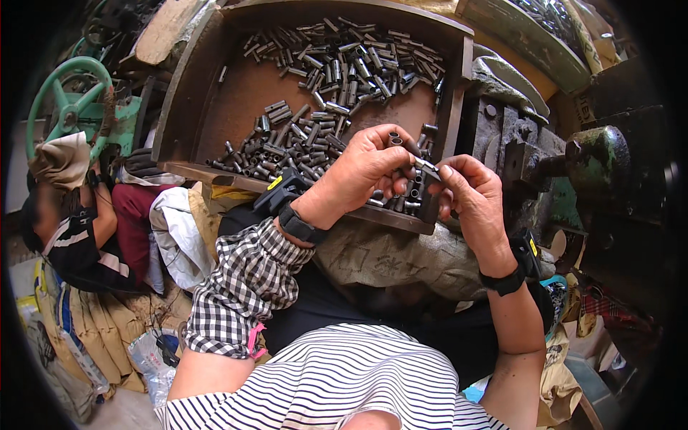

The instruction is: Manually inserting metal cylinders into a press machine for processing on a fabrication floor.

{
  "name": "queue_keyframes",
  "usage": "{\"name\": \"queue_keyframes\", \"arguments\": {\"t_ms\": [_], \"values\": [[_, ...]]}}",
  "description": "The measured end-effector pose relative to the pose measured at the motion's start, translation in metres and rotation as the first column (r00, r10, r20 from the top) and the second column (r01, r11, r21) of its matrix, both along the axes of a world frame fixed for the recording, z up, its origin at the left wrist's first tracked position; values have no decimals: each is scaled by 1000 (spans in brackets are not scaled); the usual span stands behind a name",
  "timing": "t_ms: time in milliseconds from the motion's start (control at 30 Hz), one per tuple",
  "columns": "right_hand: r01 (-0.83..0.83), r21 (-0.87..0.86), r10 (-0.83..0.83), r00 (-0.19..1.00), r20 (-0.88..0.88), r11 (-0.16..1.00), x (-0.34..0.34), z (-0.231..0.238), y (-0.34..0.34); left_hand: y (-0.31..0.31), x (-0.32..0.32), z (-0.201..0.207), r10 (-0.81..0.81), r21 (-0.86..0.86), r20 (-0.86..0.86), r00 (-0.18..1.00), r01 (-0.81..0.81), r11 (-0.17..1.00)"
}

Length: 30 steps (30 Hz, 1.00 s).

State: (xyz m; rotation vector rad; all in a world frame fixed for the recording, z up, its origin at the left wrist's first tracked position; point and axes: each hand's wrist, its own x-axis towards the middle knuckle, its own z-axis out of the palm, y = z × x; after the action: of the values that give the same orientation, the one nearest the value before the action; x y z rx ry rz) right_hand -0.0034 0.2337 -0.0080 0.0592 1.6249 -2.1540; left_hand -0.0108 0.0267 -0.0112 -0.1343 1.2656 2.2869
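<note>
My left hand [362,172] is closed around short dark metal tubes [395,139], whose open ends poke up between thumb and fingers. Between both hands lies a thin shiny metal piece [426,166]; the left fingertips grip one end, and my right hand [471,192] pinches the other. Both hands hover over the near right corner of a brown wooden tray [240,100]. Inside the tray are a far heap of longer metal tubes [351,68] and a nearer heap of shorter tubes [287,143]. Some tubes below the hands are partly hidden by fingers.
A dark, greasy machine with a round knob [596,158] stands close on the right. Past the tray's left side are a green handwheel [69,111] and another person [89,236]. A grey woven sack [394,258] lies below the tray's front edge.
</note>
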Motion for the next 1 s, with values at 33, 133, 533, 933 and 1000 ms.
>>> {"name": "queue_keyframes", "arguments": {"t_ms": [33, 133, 533, 933, 1000], "values": [[5, -15, -5, 1000, 6, 1000, 0, 0, 0, 0, 0, 0, 0, -1, -13, 1000, 0, 1000], [-9, -103, 16, 997, 69, 995, -1, -1, 2, 1, 1, 1, 0, -8, -55, 998, 0, 1000], [13, -285, 62, 966, 251, 958, -5, 2, 12, -2, 2, 7, -80, -100, -143, 987, 66, 993], [-14, -295, 106, 948, 299, 956, 0, 7, 25, 3, 4, 10, -168, -233, -254, 952, 108, 966], [14, -310, 86, 948, 306, 951, 2, 8, 25, 7, 7, 10, -170, -277, -326, 930, 78, 958]]}}
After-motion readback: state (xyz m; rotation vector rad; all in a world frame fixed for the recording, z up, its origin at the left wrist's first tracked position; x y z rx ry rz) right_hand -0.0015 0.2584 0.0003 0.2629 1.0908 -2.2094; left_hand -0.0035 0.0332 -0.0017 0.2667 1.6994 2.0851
